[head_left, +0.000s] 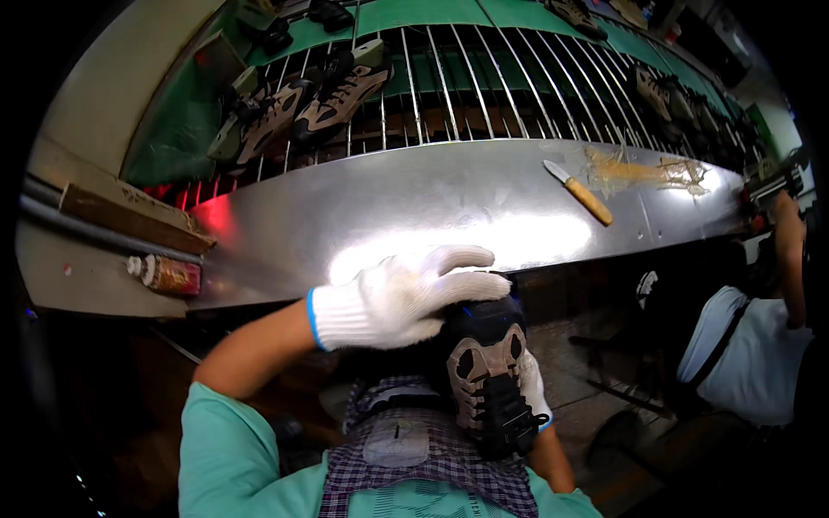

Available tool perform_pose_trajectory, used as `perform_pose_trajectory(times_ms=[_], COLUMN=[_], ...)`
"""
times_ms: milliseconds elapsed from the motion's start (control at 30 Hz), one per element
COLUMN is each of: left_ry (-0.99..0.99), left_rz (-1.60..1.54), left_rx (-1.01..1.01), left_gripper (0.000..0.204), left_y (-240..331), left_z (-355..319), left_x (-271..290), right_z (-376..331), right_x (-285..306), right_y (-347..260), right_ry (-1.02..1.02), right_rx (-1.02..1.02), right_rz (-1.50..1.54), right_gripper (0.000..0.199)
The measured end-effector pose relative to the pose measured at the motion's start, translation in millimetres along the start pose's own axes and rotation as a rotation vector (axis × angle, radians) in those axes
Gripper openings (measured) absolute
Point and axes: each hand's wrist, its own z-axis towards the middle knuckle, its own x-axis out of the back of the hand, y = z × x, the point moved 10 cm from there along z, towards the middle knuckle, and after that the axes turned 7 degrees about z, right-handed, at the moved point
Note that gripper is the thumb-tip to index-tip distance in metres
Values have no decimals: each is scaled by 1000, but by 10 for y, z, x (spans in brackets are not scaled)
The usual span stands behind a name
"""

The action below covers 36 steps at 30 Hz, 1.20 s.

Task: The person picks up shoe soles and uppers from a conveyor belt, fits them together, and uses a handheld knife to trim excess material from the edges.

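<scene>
A black and tan shoe (489,350) is held in front of my chest, toe up toward the bench and laces facing me. My left hand (406,298), in a white knitted glove with a blue cuff edge, lies across the toe with its fingers stretched out. My right hand (534,387), gloved as well, supports the shoe from its right side. Most of its fingers are hidden behind the shoe. On the metal bench top lies a knife (587,198) with a wooden handle, its short blade pointing away to the left.
Beyond the metal bench top (285,233) runs a rack of metal bars (471,78), with tan and black shoes (341,99) at left and more shoes (661,93) at right. Dried yellowish glue (635,168) marks the bench. A small bottle (168,274) lies left; another person (747,358) sits right.
</scene>
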Motion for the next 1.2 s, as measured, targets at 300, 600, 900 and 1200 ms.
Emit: perform_pose_trajectory(times_ms=[300, 600, 900, 1200], left_ry=[97, 290, 159, 273], left_rz=[-338, 371, -336, 5], left_rx=[-41, -625, -12, -160], left_gripper=[40, 35, 34, 68], left_y=[-236, 227, -266, 12], left_z=[294, 195, 348, -21], left_x=[-206, -98, -347, -289], right_z=[-178, -184, -191, -169], right_x=[122, 209, 240, 205], right_y=[226, 391, 533, 492], right_ry=[147, 221, 285, 301], right_rx=[-94, -113, -141, -112], right_rz=[300, 397, 510, 531], right_gripper=[77, 73, 70, 69])
